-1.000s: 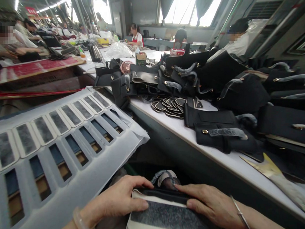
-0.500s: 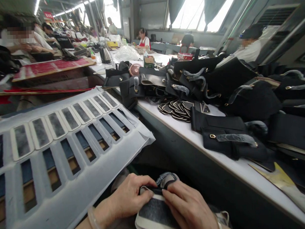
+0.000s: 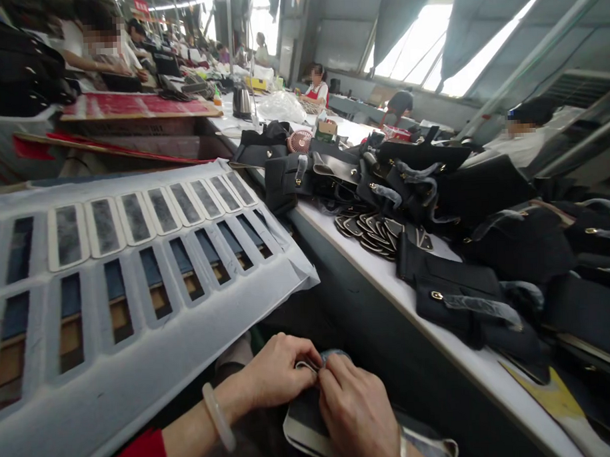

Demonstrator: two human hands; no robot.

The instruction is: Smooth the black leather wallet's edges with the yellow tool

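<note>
At the bottom centre, over my lap, lies a black piece with a pale border (image 3: 306, 425). My left hand (image 3: 277, 369) has its fingers pinched on the far edge of this piece. Beside it my right hand (image 3: 356, 403) is closed on the same edge, its fingertips almost touching those of the left. The right hand hides much of the piece. On the left a grey-white sheet (image 3: 189, 352) with rectangular openings carries a row of dark rectangular panels with pale borders (image 3: 105, 225).
Black bags (image 3: 457, 283) with wrapped handles are heaped on the white table (image 3: 386, 272) at right, beside a pile of small dark pieces (image 3: 368, 231). A yellow-and-white piece (image 3: 554, 396) lies near the table edge. Several people sit at tables farther back.
The view has shifted, so the surroundings sit further right. My hands have drawn closer together at the edge of the piece, and my right hand now covers more of it.
</note>
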